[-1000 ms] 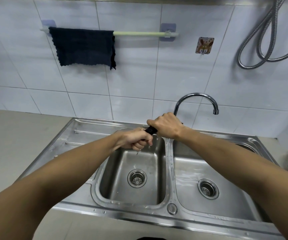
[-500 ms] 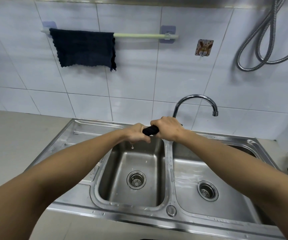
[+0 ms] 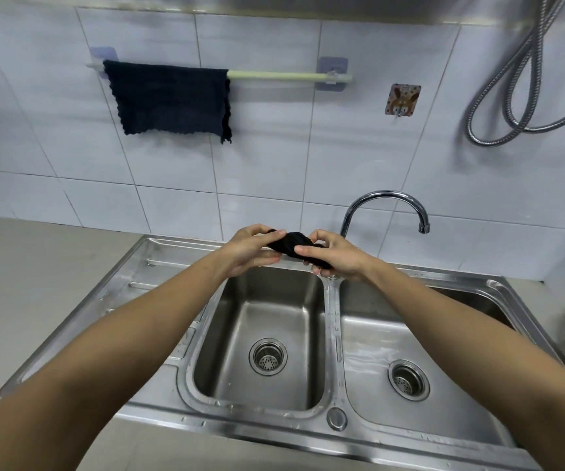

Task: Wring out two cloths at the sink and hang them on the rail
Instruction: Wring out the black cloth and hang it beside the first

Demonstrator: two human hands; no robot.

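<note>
Above the sink (image 3: pixel 158 266), at its back rim: fingertips (image 3: pixel 300 249) of both hands pinch a dark twisted cloth (image 3: pixel 289 245).
Left hand (image 3: pixel 250 249): fingers curled lightly round the cloth's left end, grip partly loosened.
Right hand (image 3: pixel 334 256): thumb and fingers closed on the right end, the rest bunched in the palm.
Cloth in hand: a tight roll, over the divider between the sink's two basins; no drips visible.
Rail (image 3: pixel 288 76): on the wall above the sink, right half bare.
Done: one dark cloth (image 3: pixel 172 100) hangs spread on the rail's left half.
Left: probably unroll this second cloth, then hang it on the bare stretch.
</note>
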